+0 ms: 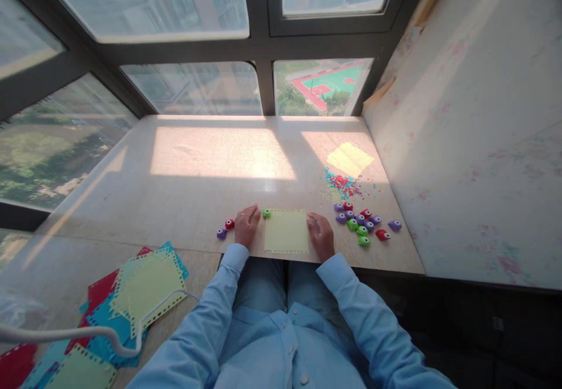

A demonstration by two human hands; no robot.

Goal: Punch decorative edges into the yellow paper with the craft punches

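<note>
A pale yellow sheet of paper [286,232] with small holes punched along its top and bottom edges lies in front of me. At its top left corner sits a green craft punch [267,213] with an eye-like spot. My left hand [247,226] rests on the table just left of the sheet, near the green punch, fingers loosely extended and holding nothing. On the other side, my right hand [321,236] lies by the sheet's right edge, fingers loosely bent and apart from any punch. Whether its fingertips touch the paper is hard to see.
Left of my left hand are a red punch [229,224] and a purple punch [222,234]. Several more punches [360,220] cluster at right, below paper confetti [345,186] and a yellow sheet [350,159]. Punched coloured sheets [153,283] and a white bent tube [100,331] are lower left.
</note>
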